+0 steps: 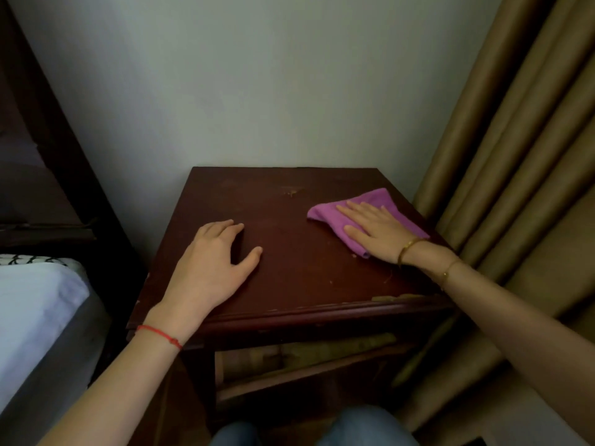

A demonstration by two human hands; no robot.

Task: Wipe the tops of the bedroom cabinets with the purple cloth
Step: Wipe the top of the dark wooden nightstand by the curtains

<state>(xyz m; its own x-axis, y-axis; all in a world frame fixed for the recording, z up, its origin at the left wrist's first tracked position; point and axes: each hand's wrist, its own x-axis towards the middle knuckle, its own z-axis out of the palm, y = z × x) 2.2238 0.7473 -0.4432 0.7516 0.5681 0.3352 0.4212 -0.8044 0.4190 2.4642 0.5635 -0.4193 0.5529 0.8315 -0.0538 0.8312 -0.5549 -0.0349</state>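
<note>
Wiping is the step in hand: the right hand (375,231) lies flat, fingers straight, pressing the purple cloth (370,214) onto the cabinet top (289,252) at centre right of the frame, close to the top's right edge and beside the tan curtain (515,172). Its grip is released; the palm bears down on the cloth and does not clutch it. The cloth lies folded and partly bunched, its far corner showing beyond the fingertips.

The left hand (214,265) rests on the top at centre left, fingers loosely spread and slightly bent, holding nothing, apparently steadying the person against the dark wooden cabinet.

Small crumbs or specks show on the wood below the cloth, and a pale scuff or stain (292,191) sits near the back edge, at upper centre of the top. Chipped finish shows along the front right edge.

Judging from this, most of the top is not yet covered. The next move calls for sliding the cloth leftward and back across the surface under steady flat pressure, sweeping the specks along, and lifting the left hand clear so its patch can be wiped too. A bed (38,300) stands at lower left.
</note>
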